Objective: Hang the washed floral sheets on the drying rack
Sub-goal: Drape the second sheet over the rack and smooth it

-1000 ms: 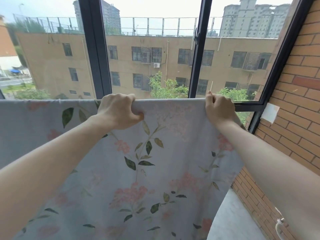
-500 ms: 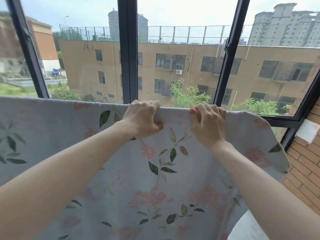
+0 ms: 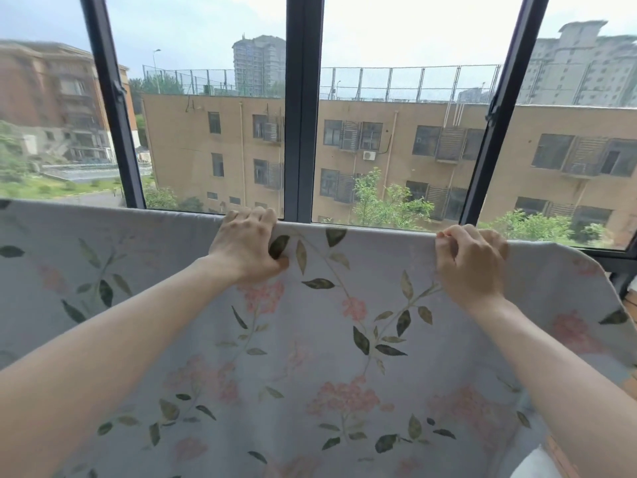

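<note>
The floral sheet (image 3: 344,339) hangs draped over a horizontal support hidden beneath its top fold, spanning the view in front of the dark-framed window (image 3: 301,108). The left hand (image 3: 246,246) grips the top fold near the centre, fingers curled over the far side and thumb pressed against the near face; the right hand (image 3: 470,263) pinches the same fold further right, fingers bunched together on the cloth. No brand, label or legible writing shows on the sheet or on the tan building (image 3: 396,150) outside.
</note>
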Action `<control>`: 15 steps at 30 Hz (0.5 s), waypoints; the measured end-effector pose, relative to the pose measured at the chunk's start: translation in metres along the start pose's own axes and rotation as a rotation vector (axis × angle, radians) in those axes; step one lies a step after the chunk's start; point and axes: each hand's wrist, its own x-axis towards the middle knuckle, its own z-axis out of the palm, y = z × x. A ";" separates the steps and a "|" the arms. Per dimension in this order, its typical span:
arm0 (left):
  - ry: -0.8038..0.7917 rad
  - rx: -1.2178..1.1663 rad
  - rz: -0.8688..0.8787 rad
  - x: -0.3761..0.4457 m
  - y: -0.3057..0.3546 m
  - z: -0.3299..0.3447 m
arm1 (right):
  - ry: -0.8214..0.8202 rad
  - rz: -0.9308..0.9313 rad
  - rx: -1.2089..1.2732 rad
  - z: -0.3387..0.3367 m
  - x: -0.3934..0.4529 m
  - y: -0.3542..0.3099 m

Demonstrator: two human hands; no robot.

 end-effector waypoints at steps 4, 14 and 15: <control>-0.045 -0.032 0.072 0.004 0.001 -0.002 | -0.014 -0.165 0.125 0.024 -0.020 -0.079; -0.060 -0.012 0.194 -0.068 -0.087 -0.007 | -0.222 -0.210 0.303 0.068 -0.087 -0.206; -0.085 -0.014 0.174 -0.085 -0.102 -0.006 | -0.247 -0.200 0.328 0.072 -0.097 -0.216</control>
